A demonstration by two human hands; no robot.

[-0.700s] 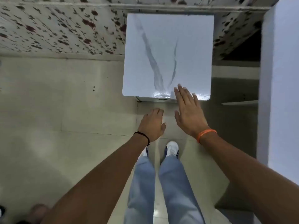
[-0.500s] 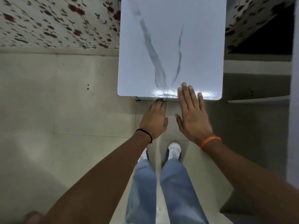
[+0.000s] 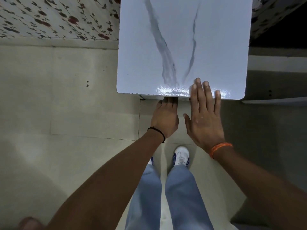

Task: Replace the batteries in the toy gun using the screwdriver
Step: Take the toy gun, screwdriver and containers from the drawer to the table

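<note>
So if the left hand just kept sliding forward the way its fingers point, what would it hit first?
Probably whatever sits under the white table: the left hand already has its fingertips tucked beneath the near edge. What lies under there is hidden, so I cannot name it.

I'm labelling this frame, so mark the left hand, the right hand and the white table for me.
left hand (image 3: 166,119): head view, back of the hand, fingertips under the table edge.
right hand (image 3: 205,118): head view, back of the flat open hand.
white table (image 3: 141,55): head view, bare top, left part.
</note>
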